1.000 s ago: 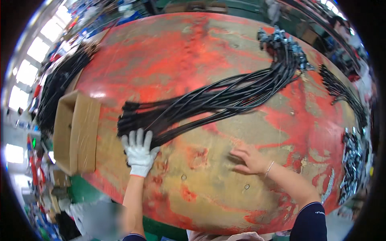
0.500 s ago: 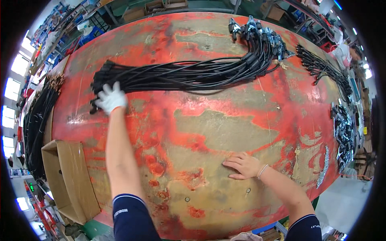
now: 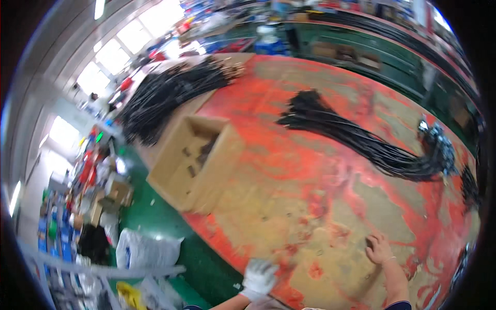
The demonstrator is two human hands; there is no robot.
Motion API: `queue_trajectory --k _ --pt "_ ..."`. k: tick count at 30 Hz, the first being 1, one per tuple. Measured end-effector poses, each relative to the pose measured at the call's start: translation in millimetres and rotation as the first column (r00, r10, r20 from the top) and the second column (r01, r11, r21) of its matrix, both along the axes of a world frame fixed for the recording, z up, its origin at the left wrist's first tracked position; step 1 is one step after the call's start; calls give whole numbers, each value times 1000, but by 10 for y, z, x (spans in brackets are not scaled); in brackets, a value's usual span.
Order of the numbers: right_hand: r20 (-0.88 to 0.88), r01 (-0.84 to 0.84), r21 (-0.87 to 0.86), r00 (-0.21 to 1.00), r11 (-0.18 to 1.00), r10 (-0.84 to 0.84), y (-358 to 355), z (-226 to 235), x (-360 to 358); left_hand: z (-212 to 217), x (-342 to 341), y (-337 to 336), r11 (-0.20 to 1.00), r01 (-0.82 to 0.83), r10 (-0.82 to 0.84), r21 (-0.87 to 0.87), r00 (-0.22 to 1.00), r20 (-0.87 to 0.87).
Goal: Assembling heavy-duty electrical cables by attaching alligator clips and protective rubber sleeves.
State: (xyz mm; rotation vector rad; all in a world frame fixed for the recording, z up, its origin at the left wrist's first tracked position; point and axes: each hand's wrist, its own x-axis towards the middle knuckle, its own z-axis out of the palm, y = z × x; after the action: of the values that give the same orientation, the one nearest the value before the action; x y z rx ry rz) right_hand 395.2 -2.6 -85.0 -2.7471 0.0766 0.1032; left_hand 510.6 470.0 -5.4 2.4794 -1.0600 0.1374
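Note:
My left hand (image 3: pixel 260 279), in a white glove, is by the near edge of the table; blur hides what its fingers do. My bare right hand (image 3: pixel 380 249), with a bracelet at the wrist, rests on the worn red and tan tabletop (image 3: pixel 289 181), fingers stretched out. Beyond both hands lies a long bundle of black cables (image 3: pixel 356 137), with shiny metal clamps (image 3: pixel 439 144) at its right end. Neither hand touches the bundle. An open cardboard box (image 3: pixel 206 170) with a few small dark pieces inside sits at the table's left edge.
Another pile of black cables (image 3: pixel 170 95) with copper-coloured ends lies beyond the box. More black cables (image 3: pixel 469 188) are at the far right. A white sack (image 3: pixel 147 250) stands on the green floor (image 3: pixel 155 206) left of the table, near a grey metal frame (image 3: pixel 129 273).
My view has swung to the left. My left hand has left the cable bundle's left end and drawn back to the near table edge. My right hand stays on the tabletop.

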Motion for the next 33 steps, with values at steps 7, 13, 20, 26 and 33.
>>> queue_trajectory --k 7,13,20,26,33 --pt "160 289 349 919 892 -360 1933 -32 287 -421 -2061 3192 -146 -685 901 714 -391 -191" --pt "34 -186 815 961 549 273 5198 580 857 -1139 -2773 4217 -122 -582 710 804 -617 -339" --pt "140 -548 686 746 479 651 7175 783 2419 -1436 -2222 5754 -50 -779 648 625 -502 -573" --pt "22 -250 823 911 510 411 8148 915 3287 -1092 -698 7065 52 -940 756 338 -184 -628" --pt "10 -367 745 841 556 541 9081 742 4365 -894 597 7839 33 -936 779 351 -196 -596"
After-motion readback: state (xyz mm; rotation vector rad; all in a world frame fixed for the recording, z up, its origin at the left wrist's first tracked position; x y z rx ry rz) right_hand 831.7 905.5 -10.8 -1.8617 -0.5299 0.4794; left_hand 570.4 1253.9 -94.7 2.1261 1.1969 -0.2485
